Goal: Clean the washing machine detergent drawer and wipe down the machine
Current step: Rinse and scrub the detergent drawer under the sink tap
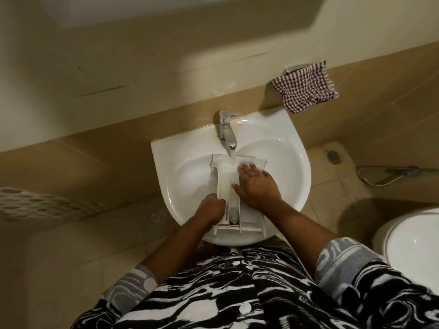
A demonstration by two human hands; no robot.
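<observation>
The white detergent drawer lies lengthwise in the white sink, its far end under running water from the chrome faucet. My left hand grips the drawer's left wall near its front end. My right hand lies in the right compartment with fingers stretched toward the far end; its fingertips are blurred, and its thumb touches the middle divider. The washing machine is not in view.
A checked cloth hangs on a wall holder at the back right. A toilet stands at the right, with a hose and floor drain behind it. Another floor drain is left of the sink.
</observation>
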